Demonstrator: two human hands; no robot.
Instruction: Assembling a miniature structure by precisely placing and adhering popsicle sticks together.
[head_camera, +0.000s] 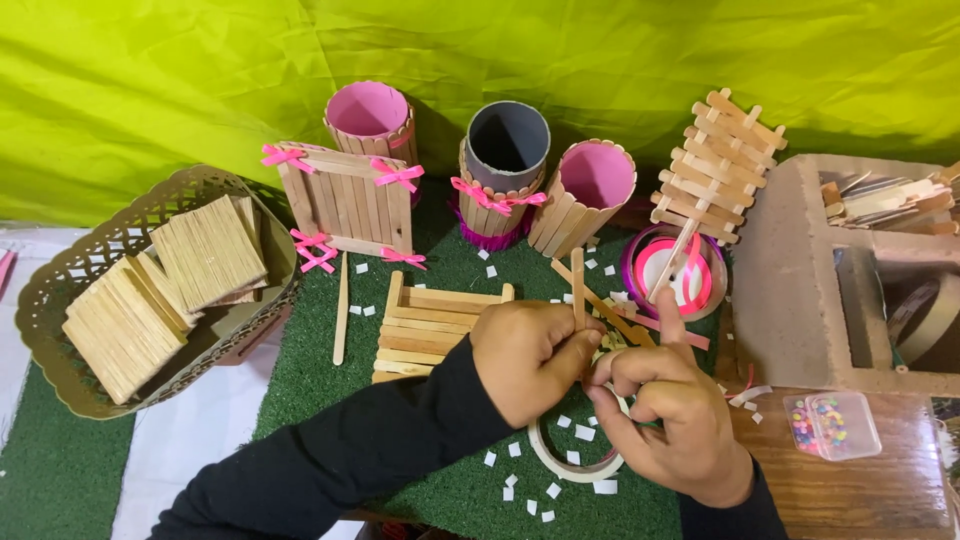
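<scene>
The left hand (525, 360) is curled shut, its grip pinching a wooden craft stick (577, 285) that stands upright out of the fist. The right hand (675, 425) sits just beside it, touching it at the fingertips, its grip closed on something small that cannot be made out; its forefinger points up and away. Both arms wear black sleeves (340, 460).

Directly under the right hand lies a roll of pale tape (570, 462) on the green turf mat (300, 400) covering the surface, with small white paper squares (585, 433) scattered around both hands. Just behind the left hand rests a flat raft of glued sticks (425, 330), and left of that a single loose stick (342, 305) lies on the mat. A few more loose sticks (615, 315) cross just beyond the fingertips.

Right of the right hand sits a small clear box of coloured beads (833, 424) on a brown board. Beyond the right hand is a spool of pink ribbon (672, 275), and further on a lattice of sticks (715, 165) leans over it.

Well to the left of the left hand, a tan openwork basket (60, 290) holds stacks of sticks (165, 285). Farthest back stand a stick panel with pink bows (345, 205), a pink-lined stick cup (372, 118), a grey tube with a stick collar and bow (505, 165), and another pink-lined cup (585, 195), against a yellow-green cloth (150, 80).
</scene>
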